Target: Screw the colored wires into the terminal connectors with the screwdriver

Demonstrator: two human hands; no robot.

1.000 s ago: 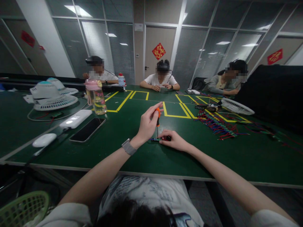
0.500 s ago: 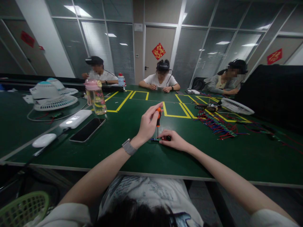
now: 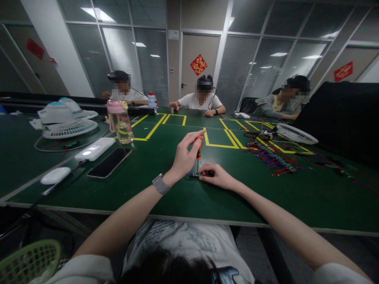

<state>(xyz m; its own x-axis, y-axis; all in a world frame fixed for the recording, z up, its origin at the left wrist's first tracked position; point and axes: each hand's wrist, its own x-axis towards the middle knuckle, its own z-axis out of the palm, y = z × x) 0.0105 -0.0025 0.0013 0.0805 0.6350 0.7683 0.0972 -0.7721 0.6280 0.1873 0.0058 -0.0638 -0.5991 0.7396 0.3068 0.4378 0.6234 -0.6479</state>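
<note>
left hand (image 3: 184,157) pinching the orange screwdriver (image 3: 199,148) by thumb and fingertips, shaft upright over the small circuit board (image 3: 196,174) on the green table (image 3: 166,189). better kept vertical, turned with light downward pressure so the tip does not slip. right hand (image 3: 217,175) pressed flat-fingered on the board's right end, best held firm.

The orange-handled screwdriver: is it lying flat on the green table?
No, the left hand holds the orange-handled screwdriver upright over a small circuit board.
</note>
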